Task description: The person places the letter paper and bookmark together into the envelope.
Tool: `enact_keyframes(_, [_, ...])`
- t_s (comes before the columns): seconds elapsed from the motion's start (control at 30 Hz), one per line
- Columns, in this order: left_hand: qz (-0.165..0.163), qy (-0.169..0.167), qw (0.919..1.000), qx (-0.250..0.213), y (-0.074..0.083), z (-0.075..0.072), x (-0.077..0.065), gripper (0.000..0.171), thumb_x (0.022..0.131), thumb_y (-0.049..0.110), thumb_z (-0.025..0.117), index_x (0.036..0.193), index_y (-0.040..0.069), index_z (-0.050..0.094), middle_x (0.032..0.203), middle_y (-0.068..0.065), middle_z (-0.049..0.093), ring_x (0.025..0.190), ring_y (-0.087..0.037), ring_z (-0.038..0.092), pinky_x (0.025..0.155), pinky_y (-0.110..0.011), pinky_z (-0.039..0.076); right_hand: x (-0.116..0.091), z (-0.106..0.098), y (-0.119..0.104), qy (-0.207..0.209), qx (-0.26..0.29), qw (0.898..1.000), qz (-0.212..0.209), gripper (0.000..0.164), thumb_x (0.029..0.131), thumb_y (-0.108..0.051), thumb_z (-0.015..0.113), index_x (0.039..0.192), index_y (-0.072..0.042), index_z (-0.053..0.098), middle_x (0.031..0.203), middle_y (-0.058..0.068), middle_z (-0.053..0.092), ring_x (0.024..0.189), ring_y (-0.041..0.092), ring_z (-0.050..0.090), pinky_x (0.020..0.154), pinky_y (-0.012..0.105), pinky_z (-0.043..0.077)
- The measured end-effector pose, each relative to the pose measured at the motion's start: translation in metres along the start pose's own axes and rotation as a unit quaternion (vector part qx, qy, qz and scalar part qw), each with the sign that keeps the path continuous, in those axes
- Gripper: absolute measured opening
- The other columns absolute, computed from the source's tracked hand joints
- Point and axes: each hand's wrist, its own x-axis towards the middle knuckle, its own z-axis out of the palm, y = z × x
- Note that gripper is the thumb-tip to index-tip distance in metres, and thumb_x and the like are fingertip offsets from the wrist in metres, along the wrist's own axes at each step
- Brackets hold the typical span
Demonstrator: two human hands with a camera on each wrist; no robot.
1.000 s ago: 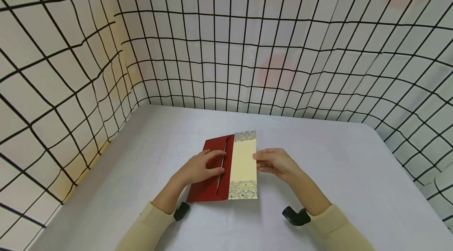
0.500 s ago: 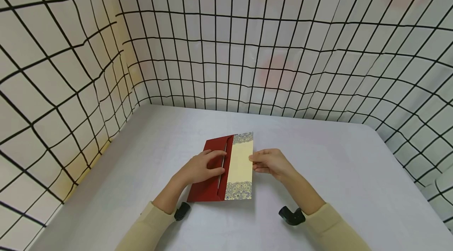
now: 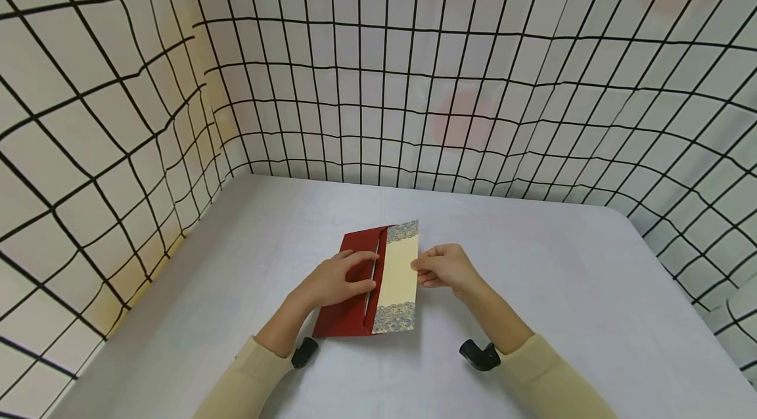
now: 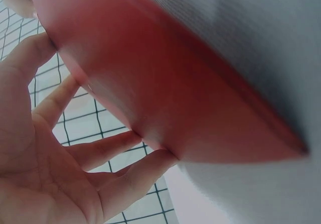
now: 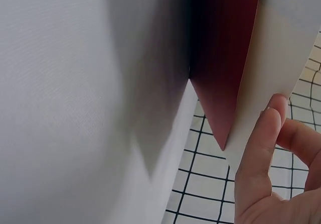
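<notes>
A red envelope lies on the table at the middle of the head view, its opening facing right. A cream card with patterned bands at both ends sticks out of that opening, its left part hidden inside. The left hand rests over the envelope with fingers spread. In the left wrist view, its fingertips touch the red paper. Thumb and fingers of the right hand pinch the card's right edge. The right wrist view shows this hand from close by, the thumb flat against the card.
A white table lies under both hands. Black grid lines cross the white walls behind it and at both sides. Each wrist carries a black camera mount, one at the left sleeve and one at the right sleeve.
The right hand has moved left with the card, and less of the card shows outside the envelope. The left hand and the envelope have hardly moved.
</notes>
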Motion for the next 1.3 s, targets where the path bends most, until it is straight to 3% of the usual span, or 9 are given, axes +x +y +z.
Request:
enact_keyframes(0.17, [-0.010,-0.001,0.9999,0.000,-0.001,0.001,0.001,0.051,0.082,0.045,0.064,0.130,0.036,0.049,0.137,-0.012,0.041,0.122,-0.037,0.038,0.083,-0.051,0.045,0.002,0.005,-0.001,0.013,-0.010,1.000,0.004,0.019,0.078,-0.006,0.069,0.089,0.009,0.062,0.060,0.007,0.062,0.050,0.012,0.060,0.051,0.025,0.052])
enact_keyframes(0.57, [-0.003,0.004,1.0000,0.001,0.001,0.001,0.002,0.051,0.081,0.047,0.065,0.128,0.035,0.050,0.135,-0.012,0.044,0.123,-0.037,0.038,0.087,-0.056,0.040,0.007,0.016,-0.002,0.029,-0.023,0.999,0.011,0.014,0.078,-0.004,0.068,0.085,0.008,0.063,0.058,0.008,0.062,0.049,0.013,0.061,0.049,0.024,0.051])
enact_keyframes(1.0, [-0.018,0.000,0.9998,0.001,0.000,0.002,0.002,0.054,0.080,0.045,0.067,0.129,0.035,0.050,0.136,-0.013,0.042,0.122,-0.038,0.039,0.085,-0.057,0.042,0.009,0.027,0.002,0.017,0.001,1.000,0.011,0.013,0.080,-0.003,0.066,0.086,0.008,0.063,0.061,0.011,0.064,0.051,0.016,0.063,0.049,0.025,0.051])
enact_keyframes(1.3, [-0.004,0.000,1.0000,0.003,-0.002,0.001,0.002,0.053,0.081,0.047,0.065,0.130,0.035,0.049,0.136,-0.014,0.042,0.123,-0.038,0.038,0.087,-0.058,0.040,0.010,0.034,0.005,0.016,0.007,1.000,0.021,0.011,0.081,-0.001,0.065,0.086,0.009,0.064,0.064,0.012,0.064,0.053,0.016,0.064,0.049,0.024,0.051])
